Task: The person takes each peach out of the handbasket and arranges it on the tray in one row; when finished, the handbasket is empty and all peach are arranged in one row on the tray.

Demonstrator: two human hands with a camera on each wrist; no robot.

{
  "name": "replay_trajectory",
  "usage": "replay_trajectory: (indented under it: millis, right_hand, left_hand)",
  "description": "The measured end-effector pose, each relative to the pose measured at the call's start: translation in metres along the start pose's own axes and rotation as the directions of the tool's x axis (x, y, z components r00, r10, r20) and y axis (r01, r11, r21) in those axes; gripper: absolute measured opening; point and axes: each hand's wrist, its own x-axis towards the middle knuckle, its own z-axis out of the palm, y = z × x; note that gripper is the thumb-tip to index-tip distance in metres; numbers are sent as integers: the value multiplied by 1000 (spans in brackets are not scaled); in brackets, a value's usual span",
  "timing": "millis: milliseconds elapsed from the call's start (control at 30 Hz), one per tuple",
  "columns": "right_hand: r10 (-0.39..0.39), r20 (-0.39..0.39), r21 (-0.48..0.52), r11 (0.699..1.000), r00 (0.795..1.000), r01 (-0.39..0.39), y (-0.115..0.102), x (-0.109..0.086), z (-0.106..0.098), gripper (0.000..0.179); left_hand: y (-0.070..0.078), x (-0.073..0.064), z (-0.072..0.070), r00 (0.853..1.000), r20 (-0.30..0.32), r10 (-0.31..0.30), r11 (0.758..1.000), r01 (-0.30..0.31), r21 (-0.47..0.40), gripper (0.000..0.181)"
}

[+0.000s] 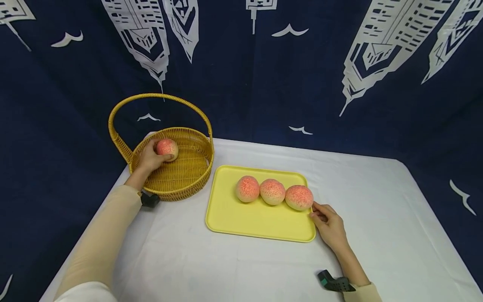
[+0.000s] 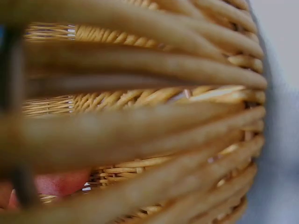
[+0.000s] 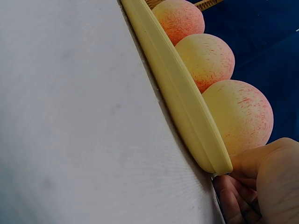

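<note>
Inside the wicker basket [image 1: 188,184] at the left, my left hand [image 1: 150,158] holds a pink and cream peach [image 1: 168,147], thumb and fingers around its sides. Most of that peach [image 2: 65,182] is hidden behind blurred wicker in the left wrist view. My right hand [image 1: 331,226] grips the right edge of the yellow tray [image 1: 256,224]. In the right wrist view the thumb lies at the tray's rim and the other fingers curl beside and below it. Three peaches sit in a row on the tray; the rightmost peach [image 1: 299,197] is close to my right fingertips.
The basket's tall handle [image 1: 160,95] arches over its opening. A white cloth [image 1: 377,201] covers the table. Behind stands a dark blue curtain [image 1: 241,84] with white printed shapes. The tray stands just right of the basket.
</note>
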Motion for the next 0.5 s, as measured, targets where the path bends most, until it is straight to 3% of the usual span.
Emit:
replay_trajectory:
  millis: [300,500]
  right_hand:
    - [-8,-8,7,1000,1000,9,2,-1,-1,36]
    - [-19,-9,2,1000,1000,19,4,0,0,36]
  left_hand:
    - [1,-1,3,998,-62,-8,1000,8,-4,74]
    - [1,-4,0,994,-104,-11,998,4,-67,73]
